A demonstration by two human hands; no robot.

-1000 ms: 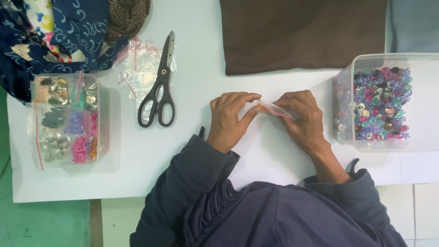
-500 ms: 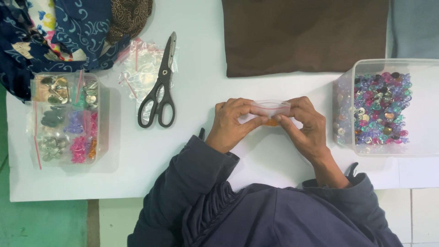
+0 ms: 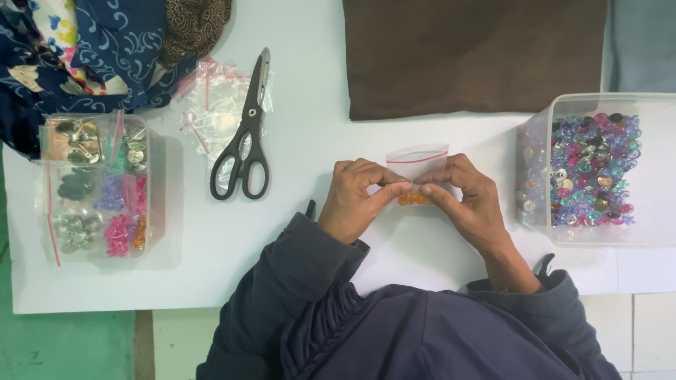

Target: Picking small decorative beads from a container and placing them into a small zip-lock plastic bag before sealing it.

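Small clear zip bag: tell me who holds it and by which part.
Both hands pinch the small clear zip bag near its lower part, left hand and right hand, fingertips by the orange beads inside.

left hand (image 3: 355, 197), right hand (image 3: 468, 200) pinching small clear bag (image 3: 417, 163), orange beads (image 3: 413, 199) inside

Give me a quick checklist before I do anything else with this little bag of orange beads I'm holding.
1. Left hand grips small clear bag: ok.
2. Right hand grips it too: ok.
3. Orange beads sit at the bag's bottom: ok.
4. Bag's red-lined top sealed: cannot tell.
5. Scissors lie apart from both hands: ok.
6. Tub of mixed beads beside the right hand, uncovered: ok.
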